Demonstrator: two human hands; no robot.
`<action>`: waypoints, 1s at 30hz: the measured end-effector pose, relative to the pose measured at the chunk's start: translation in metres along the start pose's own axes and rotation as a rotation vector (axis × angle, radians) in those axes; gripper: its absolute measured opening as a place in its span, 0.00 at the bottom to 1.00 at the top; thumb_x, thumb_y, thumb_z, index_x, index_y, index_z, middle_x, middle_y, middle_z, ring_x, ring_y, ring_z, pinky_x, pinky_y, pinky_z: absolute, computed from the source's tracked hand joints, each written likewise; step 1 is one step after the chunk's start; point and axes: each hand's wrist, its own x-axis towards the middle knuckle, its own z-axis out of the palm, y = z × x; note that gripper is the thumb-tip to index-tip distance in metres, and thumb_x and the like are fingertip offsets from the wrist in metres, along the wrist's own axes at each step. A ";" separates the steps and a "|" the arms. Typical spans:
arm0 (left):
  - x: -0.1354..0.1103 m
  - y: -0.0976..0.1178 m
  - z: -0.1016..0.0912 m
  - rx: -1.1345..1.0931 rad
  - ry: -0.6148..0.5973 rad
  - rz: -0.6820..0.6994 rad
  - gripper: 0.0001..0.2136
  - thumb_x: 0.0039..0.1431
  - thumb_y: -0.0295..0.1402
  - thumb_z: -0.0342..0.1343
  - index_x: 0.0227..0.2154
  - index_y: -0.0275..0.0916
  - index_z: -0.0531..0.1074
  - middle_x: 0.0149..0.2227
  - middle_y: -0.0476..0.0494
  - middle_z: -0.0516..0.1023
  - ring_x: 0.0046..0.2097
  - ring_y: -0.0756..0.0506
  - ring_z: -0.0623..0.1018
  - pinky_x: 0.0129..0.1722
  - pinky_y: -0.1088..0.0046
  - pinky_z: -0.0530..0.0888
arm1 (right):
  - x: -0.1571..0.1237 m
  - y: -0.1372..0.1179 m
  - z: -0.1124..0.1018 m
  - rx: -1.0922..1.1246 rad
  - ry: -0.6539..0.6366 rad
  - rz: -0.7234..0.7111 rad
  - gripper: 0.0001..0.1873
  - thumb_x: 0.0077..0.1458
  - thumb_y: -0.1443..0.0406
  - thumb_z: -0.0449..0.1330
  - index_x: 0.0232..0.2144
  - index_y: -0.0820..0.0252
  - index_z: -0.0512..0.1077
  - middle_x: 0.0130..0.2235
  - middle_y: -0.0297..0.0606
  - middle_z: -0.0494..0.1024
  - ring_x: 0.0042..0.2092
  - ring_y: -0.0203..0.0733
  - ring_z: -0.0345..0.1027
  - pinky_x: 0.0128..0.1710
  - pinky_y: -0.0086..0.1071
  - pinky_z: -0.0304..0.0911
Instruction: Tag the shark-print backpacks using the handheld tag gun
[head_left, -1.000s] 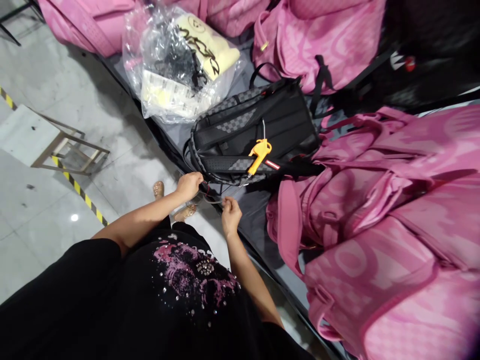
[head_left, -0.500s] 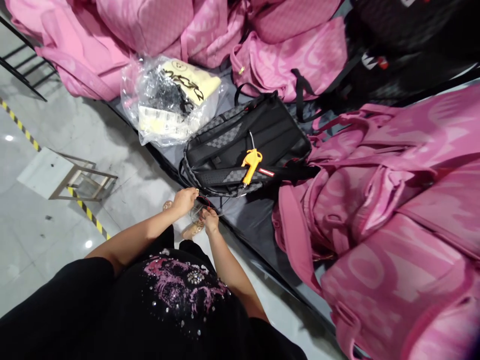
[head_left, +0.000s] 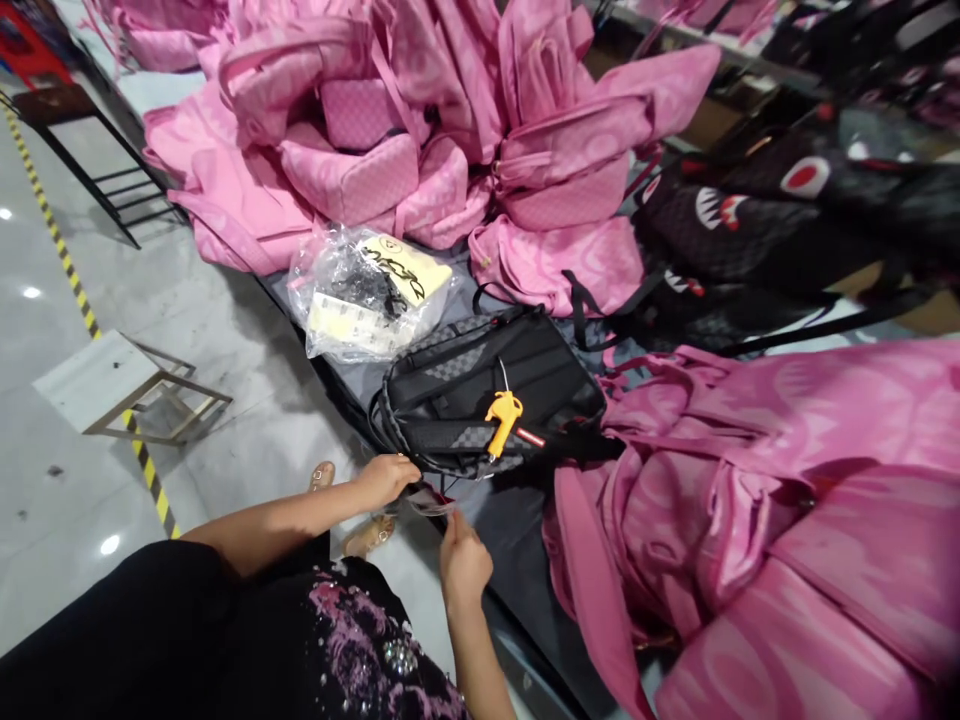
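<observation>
My left hand (head_left: 386,482) and my right hand (head_left: 465,562) are closed on opposite ends of a thin greyish, see-through piece (head_left: 429,500) with some red along it. It is stretched between them at the table edge, and motion blur hides its exact kind. Just beyond lies a black checkered backpack (head_left: 442,390), its padded back facing up. On top of it rests an orange air blow gun (head_left: 501,425) with a bent metal nozzle, near a small red label (head_left: 531,437).
Pink patterned backpacks are heaped at the back (head_left: 345,170) and on the right (head_left: 675,530). A clear plastic bag (head_left: 360,325) with yellow paper lies left of the black backpack. Black backpacks (head_left: 750,220) sit far right. A stool (head_left: 101,380) stands on the floor at left.
My hands have drawn apart, the right one moving right and toward me, and the greyish piece is now spread between them. The camera view has tilted up, showing more backpacks behind.
</observation>
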 end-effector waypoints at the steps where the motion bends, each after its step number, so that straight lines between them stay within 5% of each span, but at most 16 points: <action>1: 0.001 0.000 0.002 -0.015 -0.007 0.023 0.09 0.63 0.27 0.52 0.37 0.38 0.79 0.38 0.43 0.81 0.40 0.48 0.80 0.43 0.74 0.74 | 0.005 -0.004 -0.009 -0.135 0.032 -0.126 0.22 0.62 0.58 0.51 0.44 0.64 0.79 0.33 0.52 0.81 0.33 0.51 0.75 0.31 0.36 0.62; 3: 0.003 0.000 0.007 -0.037 -0.007 0.037 0.09 0.62 0.26 0.53 0.37 0.38 0.79 0.38 0.43 0.82 0.39 0.48 0.80 0.42 0.75 0.74 | 0.017 -0.014 -0.018 -0.290 0.067 -0.392 0.23 0.66 0.60 0.47 0.47 0.63 0.78 0.38 0.51 0.81 0.36 0.49 0.76 0.35 0.36 0.64; 7: 0.002 0.000 0.014 -0.031 0.012 0.006 0.09 0.59 0.22 0.55 0.38 0.37 0.79 0.36 0.45 0.82 0.38 0.50 0.80 0.40 0.78 0.73 | 0.040 -0.036 -0.012 -0.029 0.021 -0.666 0.20 0.67 0.60 0.49 0.43 0.60 0.79 0.48 0.47 0.80 0.49 0.49 0.75 0.47 0.38 0.68; 10: -0.002 -0.001 0.017 0.029 0.017 -0.041 0.09 0.59 0.21 0.54 0.35 0.37 0.78 0.34 0.46 0.82 0.36 0.50 0.80 0.38 0.78 0.72 | 0.048 -0.043 0.000 0.226 -0.105 -0.605 0.17 0.65 0.58 0.53 0.41 0.60 0.79 0.45 0.46 0.81 0.47 0.47 0.76 0.49 0.40 0.70; 15: -0.006 -0.006 0.013 0.163 0.015 -0.171 0.11 0.60 0.21 0.50 0.38 0.36 0.77 0.37 0.41 0.81 0.39 0.46 0.80 0.39 0.73 0.73 | 0.050 -0.040 0.014 0.406 -0.289 -0.375 0.17 0.62 0.56 0.55 0.42 0.61 0.78 0.33 0.41 0.81 0.29 0.41 0.74 0.34 0.36 0.71; 22: -0.001 -0.002 -0.003 0.224 -0.081 -0.248 0.09 0.61 0.21 0.50 0.35 0.36 0.75 0.37 0.38 0.79 0.41 0.42 0.80 0.41 0.69 0.74 | 0.049 -0.044 0.018 0.367 -0.333 -0.380 0.17 0.61 0.57 0.56 0.41 0.61 0.79 0.36 0.43 0.81 0.28 0.40 0.73 0.34 0.35 0.71; 30: -0.003 0.006 -0.018 0.272 -0.055 -0.389 0.10 0.58 0.18 0.48 0.34 0.31 0.74 0.35 0.32 0.78 0.41 0.36 0.81 0.42 0.60 0.74 | 0.041 -0.065 0.024 0.409 -0.358 -0.364 0.18 0.61 0.56 0.54 0.44 0.60 0.78 0.37 0.42 0.80 0.34 0.42 0.74 0.35 0.35 0.70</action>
